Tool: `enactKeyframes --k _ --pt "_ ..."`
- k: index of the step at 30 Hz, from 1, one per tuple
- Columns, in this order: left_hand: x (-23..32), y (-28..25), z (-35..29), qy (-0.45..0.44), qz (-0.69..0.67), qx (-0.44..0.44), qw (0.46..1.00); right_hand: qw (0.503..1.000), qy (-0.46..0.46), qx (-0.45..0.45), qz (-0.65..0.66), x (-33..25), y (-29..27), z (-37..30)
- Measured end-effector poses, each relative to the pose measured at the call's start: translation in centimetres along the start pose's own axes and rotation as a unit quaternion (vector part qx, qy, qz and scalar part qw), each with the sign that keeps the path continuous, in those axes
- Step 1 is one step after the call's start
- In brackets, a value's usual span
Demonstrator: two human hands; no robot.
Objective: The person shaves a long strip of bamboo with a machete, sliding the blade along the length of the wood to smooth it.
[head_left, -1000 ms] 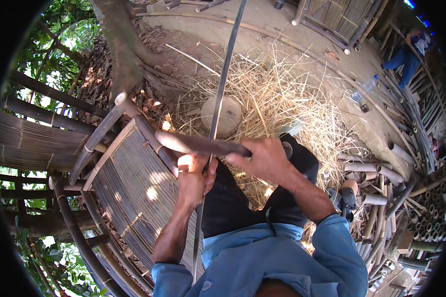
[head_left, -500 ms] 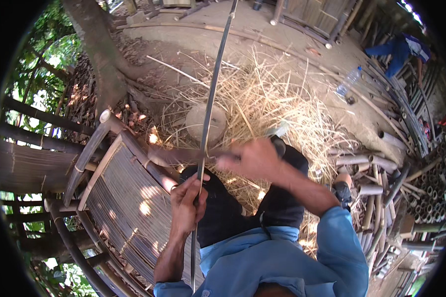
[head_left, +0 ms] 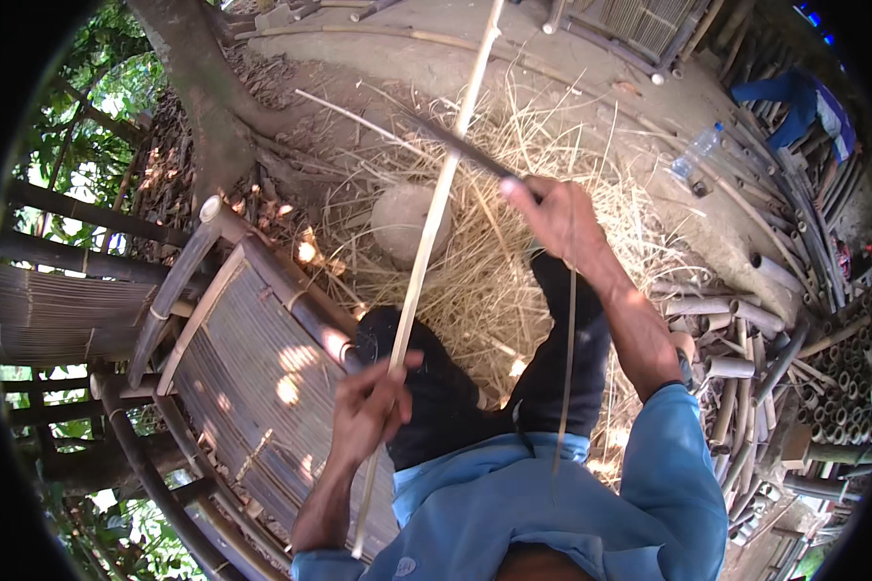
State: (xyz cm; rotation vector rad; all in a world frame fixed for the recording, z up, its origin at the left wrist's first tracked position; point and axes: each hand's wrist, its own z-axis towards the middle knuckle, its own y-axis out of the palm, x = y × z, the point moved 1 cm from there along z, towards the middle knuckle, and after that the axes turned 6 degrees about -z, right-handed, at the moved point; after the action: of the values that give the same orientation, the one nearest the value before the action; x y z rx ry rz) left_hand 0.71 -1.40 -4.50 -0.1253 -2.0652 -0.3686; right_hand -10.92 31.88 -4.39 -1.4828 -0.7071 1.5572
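with the left hand (head_left: 373, 412) clamped on the bamboo strip (head_left: 436, 208) and the right hand (head_left: 552, 213) gripping the knife (head_left: 455, 145), a slipping blade could cut the fingers or legs.

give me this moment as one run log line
left hand: grips bamboo strip | right hand: holds knife against strip | thin sliver hangs loose | shavings on ground

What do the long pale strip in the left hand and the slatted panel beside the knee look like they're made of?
The long pale strip, gripped by the left hand, looks like split bamboo: straw-coloured, matte, thin and straight. The slatted panel seems bamboo too: fine parallel slats framed by round poles, dry and unpainted.
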Motion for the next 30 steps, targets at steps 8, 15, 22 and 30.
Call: enactKeyframes --k 8,15,22,30 --pt "0.7 2.5 3.0 0.091 0.003 0.0 0.996 0.974 -0.21 -0.076 -0.024 -5.5 4.9 -10.0" --pt "-0.7 1.8 -0.7 0.068 0.05 0.008 0.996 0.982 -0.165 0.017 -0.095 -0.8 3.1 -2.7" --pt "-4.5 -1.1 -6.8 -0.019 -0.049 -0.033 0.998 0.987 0.066 0.072 -0.126 5.8 -3.0 7.0" --pt "-1.6 -0.1 3.2 0.109 0.034 0.064 0.991 0.992 -0.115 -0.009 -0.048 -0.8 6.2 -3.2"
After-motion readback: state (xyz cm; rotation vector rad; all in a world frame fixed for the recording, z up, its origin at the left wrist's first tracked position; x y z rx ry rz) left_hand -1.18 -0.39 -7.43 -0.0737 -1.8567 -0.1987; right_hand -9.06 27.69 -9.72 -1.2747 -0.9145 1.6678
